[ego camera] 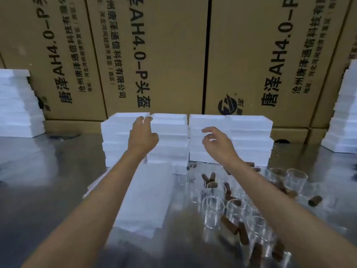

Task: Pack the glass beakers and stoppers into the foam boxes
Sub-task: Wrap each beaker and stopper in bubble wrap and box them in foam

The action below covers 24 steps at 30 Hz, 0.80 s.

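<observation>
Printed brown cardboard cartons (173, 55) back a grey steel table (38, 190) where the left hand (142, 135) pinches the top white foam box (133, 118) off a stack, likely to fill, the right hand (216, 141) hovering loosely curled, while clear glass beakers (212, 209) and brown cork stoppers (210, 179) wait nearby.

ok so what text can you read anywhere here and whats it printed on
"唐泽AH4.0-P头盔", printed sideways on the middle cardboard carton.
"唐泽AH4.0-P", with the end cut off, on the right carton and the left carton.
"沧州唐泽通信科技有限公司" in smaller type on the cartons.
The address lines are too blurred to read.
The foam boxes carry no text.
</observation>
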{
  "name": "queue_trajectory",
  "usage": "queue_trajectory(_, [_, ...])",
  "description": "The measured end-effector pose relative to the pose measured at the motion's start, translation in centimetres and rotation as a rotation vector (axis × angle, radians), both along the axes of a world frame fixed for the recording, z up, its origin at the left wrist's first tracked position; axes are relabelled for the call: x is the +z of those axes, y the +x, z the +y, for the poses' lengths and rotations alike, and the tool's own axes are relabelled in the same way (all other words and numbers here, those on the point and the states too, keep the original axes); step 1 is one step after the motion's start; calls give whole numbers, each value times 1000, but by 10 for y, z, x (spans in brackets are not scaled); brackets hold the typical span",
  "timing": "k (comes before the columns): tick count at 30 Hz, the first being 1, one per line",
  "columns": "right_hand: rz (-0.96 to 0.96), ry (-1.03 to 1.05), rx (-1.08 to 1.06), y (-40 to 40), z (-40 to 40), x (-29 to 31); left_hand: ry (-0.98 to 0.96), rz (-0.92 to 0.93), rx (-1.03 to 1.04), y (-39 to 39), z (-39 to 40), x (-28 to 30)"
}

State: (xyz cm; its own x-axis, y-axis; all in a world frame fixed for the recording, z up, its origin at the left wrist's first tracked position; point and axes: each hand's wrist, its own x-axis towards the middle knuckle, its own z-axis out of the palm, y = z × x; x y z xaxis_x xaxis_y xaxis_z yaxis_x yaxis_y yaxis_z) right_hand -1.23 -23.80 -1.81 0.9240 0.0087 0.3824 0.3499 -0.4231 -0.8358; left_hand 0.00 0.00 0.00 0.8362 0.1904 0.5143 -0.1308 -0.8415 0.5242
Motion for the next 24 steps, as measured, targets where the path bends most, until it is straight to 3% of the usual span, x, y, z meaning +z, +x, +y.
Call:
queue_trajectory(4, [117, -230, 72, 56, 14, 5, 246, 107, -13, 52, 8, -5])
queue_trajectory(7, [162, -276, 178, 79, 21, -3, 362, 112, -9, 75, 16, -16])
queue_trajectory(11, [197, -180, 220, 86, 24, -8, 312, 17, -120, 77, 22, -18])
queue_trajectory(17, [-12, -53, 106, 46, 22, 10, 215, -164, -186, 38, 6, 0])
queue_trajectory(20, [-35, -119, 112, 5, 18, 20, 184, -212, -210, -2, -3, 3])
queue_trajectory(24, [18, -273, 83, -55, 3, 24, 206, -120, -294, -64, -3, 1])
